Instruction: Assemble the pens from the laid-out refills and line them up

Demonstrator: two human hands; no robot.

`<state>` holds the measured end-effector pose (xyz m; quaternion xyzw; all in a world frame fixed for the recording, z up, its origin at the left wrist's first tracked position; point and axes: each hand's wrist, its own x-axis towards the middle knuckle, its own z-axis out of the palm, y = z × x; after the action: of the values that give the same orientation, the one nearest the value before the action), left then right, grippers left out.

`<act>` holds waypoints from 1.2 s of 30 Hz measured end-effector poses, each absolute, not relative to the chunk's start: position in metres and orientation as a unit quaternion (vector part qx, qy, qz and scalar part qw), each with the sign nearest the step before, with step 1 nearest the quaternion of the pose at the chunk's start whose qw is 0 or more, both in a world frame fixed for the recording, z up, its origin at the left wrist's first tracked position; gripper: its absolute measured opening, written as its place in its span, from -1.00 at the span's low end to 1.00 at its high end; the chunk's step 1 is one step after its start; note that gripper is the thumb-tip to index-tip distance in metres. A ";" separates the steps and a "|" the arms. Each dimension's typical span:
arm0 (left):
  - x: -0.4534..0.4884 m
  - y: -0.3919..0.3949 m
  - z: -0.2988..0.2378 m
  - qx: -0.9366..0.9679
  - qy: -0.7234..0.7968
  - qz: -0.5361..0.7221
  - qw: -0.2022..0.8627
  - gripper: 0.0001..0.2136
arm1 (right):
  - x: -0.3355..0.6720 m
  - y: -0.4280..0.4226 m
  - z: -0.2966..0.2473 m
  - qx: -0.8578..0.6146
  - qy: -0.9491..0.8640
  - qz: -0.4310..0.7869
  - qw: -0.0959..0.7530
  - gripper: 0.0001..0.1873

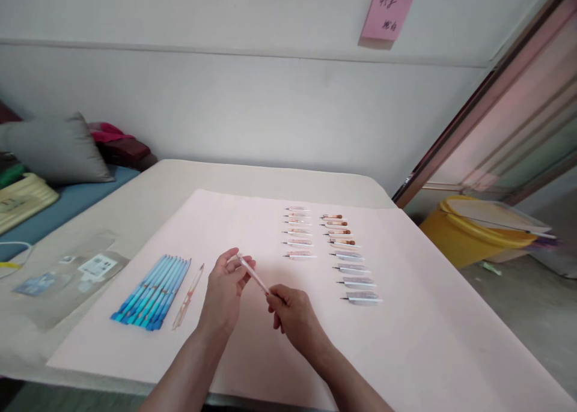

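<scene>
A slim pale pink pen (255, 278) is held slantwise between my two hands above the pink sheet (252, 364). My left hand (226, 283) has its thumb and fingertips at the pen's upper end. Lower down, my right hand (295, 316) is closed around the other end and hides it. Left of my left hand lies a single pen with a clear, orange-patterned barrel (188, 296). Beside it is a row of several blue pens (153, 292). Right of my hands, slim dark-tipped pieces with pink-patterned parts (298, 232) lie in a column.
Further right, another column has brown-patterned pieces (341, 232) and grey-patterned pieces (359, 281). Clear plastic packaging (85, 274) lies on the table's left. A yellow bin (469, 235) stands beyond the right edge. Behind is a white wall (270, 112) with a pink note (388, 9).
</scene>
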<state>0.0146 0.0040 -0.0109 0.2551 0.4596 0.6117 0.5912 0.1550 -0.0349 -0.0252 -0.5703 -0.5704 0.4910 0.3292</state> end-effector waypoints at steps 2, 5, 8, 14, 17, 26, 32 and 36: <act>0.015 0.003 -0.011 0.261 0.473 0.608 0.582 -0.61 | 0.156 -0.035 -0.026 -0.567 -0.573 0.488 0.334 -0.77; 0.016 0.003 -0.012 0.272 0.529 0.588 0.549 -0.58 | 0.156 -0.035 -0.027 -0.562 -0.578 0.490 0.333 -0.76; 0.014 0.003 -0.013 0.277 0.528 0.580 0.555 -0.57 | 0.155 -0.035 -0.026 -0.559 -0.576 0.495 0.333 -0.77; 0.014 0.002 -0.012 0.275 0.499 0.583 0.579 -0.52 | 0.155 -0.035 -0.026 -0.563 -0.566 0.504 0.331 -0.76; 0.014 0.002 -0.012 0.281 0.533 0.574 0.555 -0.51 | 0.155 -0.035 -0.026 -0.559 -0.569 0.505 0.331 -0.76; 0.011 0.004 -0.007 0.281 0.481 0.580 0.595 -0.48 | 0.156 -0.034 -0.029 -0.518 -0.497 0.602 0.351 -0.76; 0.011 0.003 -0.003 0.267 0.452 0.579 0.624 -0.47 | 0.159 -0.034 -0.026 -0.413 -0.345 0.757 0.370 -0.74; 0.009 0.004 0.001 0.253 0.422 0.567 0.661 -0.46 | 0.166 -0.033 -0.026 -0.344 -0.222 0.854 0.323 -0.71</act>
<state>0.0086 0.0042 0.0007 0.2528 0.4222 0.5668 0.6608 0.1658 -0.0326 -0.0264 -0.3437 -0.2221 0.8536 0.3225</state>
